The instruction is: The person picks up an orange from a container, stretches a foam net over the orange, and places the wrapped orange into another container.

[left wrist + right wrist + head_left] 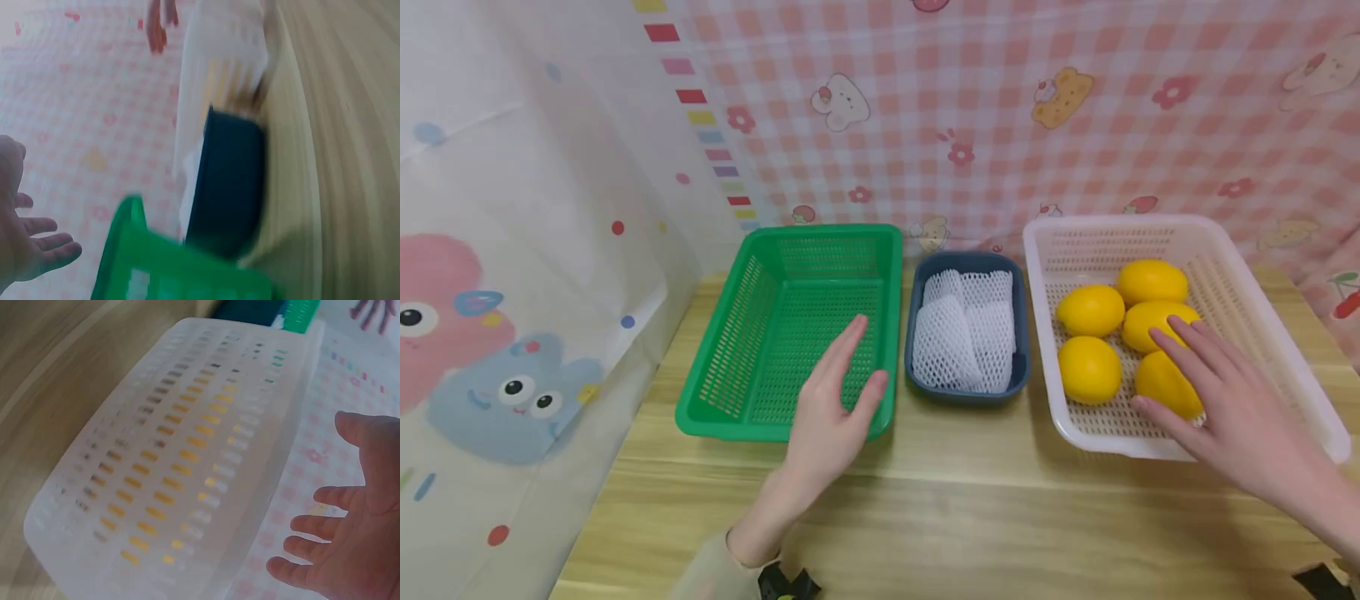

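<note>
Several yellow lemons (1090,370) lie in the white plastic basket (1060,417) on the right. Above the basket's near right part hovers my right hand (1247,408), fingers spread, holding nothing; it hides part of two lemons. In the right wrist view that hand (350,531) is higher than the basket rim. My left hand (829,417) is over the near right corner of the green basket (700,417), with fingers extended and nothing in its grasp. A dark blue bin (966,398) between the baskets holds white foam mesh sleeves (943,337).
All three containers stand side by side on a wood-grain table (970,517). Behind them hangs a pink checked cloth (910,150), close to their far rims. A white patterned sheet (572,333) borders the table on the left.
</note>
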`<action>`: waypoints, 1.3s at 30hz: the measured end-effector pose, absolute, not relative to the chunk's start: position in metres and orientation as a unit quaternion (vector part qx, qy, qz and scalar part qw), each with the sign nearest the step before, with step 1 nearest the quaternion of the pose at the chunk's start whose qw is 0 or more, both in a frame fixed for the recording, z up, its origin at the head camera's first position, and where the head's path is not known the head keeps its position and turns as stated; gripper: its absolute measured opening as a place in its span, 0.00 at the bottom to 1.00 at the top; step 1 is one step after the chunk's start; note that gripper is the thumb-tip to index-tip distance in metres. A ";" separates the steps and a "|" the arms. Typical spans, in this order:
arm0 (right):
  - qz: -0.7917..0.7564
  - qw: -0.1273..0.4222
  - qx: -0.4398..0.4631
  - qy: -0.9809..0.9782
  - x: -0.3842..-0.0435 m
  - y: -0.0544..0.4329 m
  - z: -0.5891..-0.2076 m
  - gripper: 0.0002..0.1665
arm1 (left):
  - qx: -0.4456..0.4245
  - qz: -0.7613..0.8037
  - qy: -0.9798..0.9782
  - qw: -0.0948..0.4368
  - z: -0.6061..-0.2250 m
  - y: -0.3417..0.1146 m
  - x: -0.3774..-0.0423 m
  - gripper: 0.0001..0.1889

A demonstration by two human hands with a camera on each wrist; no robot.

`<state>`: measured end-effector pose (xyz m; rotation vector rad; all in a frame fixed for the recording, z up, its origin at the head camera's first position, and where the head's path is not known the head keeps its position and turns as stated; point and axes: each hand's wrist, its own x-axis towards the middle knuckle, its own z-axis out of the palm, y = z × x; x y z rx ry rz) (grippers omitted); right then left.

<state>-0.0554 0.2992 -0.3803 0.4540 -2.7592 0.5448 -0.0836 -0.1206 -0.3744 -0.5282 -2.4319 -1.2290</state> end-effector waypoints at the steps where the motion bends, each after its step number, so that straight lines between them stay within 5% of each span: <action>1: 0.183 0.141 0.160 -0.960 -0.057 0.301 -0.380 0.49 | -0.194 -0.445 -0.855 0.181 -0.374 -0.114 -0.084 0.31; 22: 0.059 -0.063 0.176 -0.981 -0.103 0.330 -0.373 0.50 | -0.170 -0.588 -0.790 -0.017 -0.391 -0.005 -0.108 0.26; 39: 0.061 -0.094 0.200 -0.973 -0.110 0.349 -0.385 0.46 | -0.137 -0.587 -0.794 -0.085 -0.411 0.036 -0.130 0.28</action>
